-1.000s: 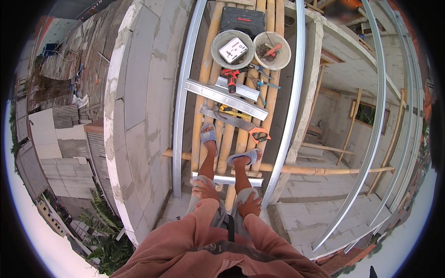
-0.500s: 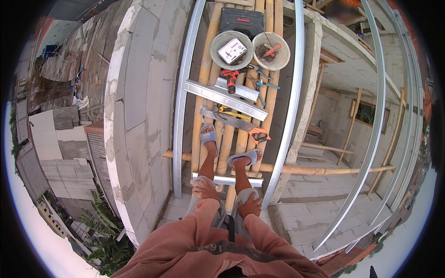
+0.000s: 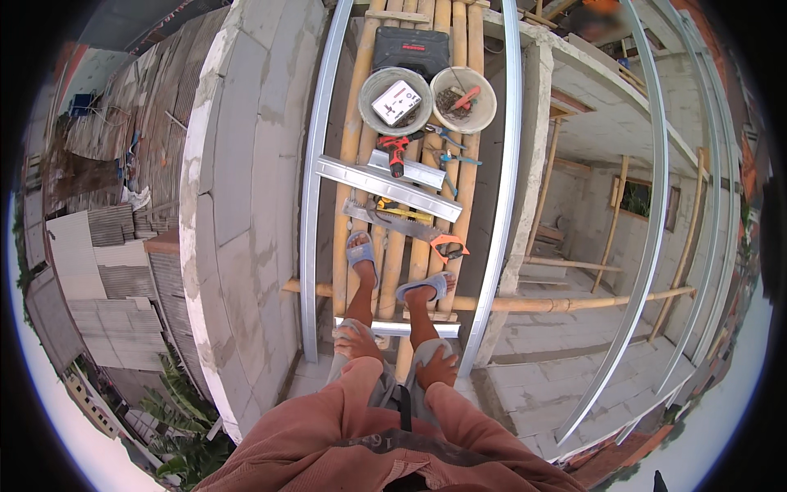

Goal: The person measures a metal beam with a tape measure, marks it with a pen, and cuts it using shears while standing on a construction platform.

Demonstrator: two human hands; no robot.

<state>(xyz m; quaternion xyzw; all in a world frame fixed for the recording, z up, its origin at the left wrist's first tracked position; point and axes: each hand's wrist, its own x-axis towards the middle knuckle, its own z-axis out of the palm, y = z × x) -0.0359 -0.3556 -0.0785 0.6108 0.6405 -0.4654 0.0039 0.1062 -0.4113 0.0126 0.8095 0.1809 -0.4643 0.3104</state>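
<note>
My left hand (image 3: 357,341) rests on my left knee, its fingers laid over the grey trouser cloth. My right hand (image 3: 438,368) lies on my right knee the same way, fingers apart; neither hand holds anything. Beyond my sandalled feet a handsaw (image 3: 393,222) with an orange handle lies across the bamboo poles (image 3: 384,279). Behind it are a yellow tool (image 3: 407,211), partly hidden, and two silver metal channel pieces (image 3: 385,188) (image 3: 414,170). A red and black cordless drill (image 3: 395,154) lies farther off, beside blue-handled hand tools (image 3: 453,158).
Two buckets stand at the far end: one bears a white box (image 3: 396,102), the other (image 3: 490,115) holds small fasteners and a red-handled tool. Behind them is a black case (image 3: 411,53). Long metal channels (image 3: 500,197) (image 3: 320,164) flank the bamboo; a block wall (image 3: 246,205) rises left.
The view has shifted slightly, so the tools and buckets sit a little left and lower. Both hands stay on my knees.
</note>
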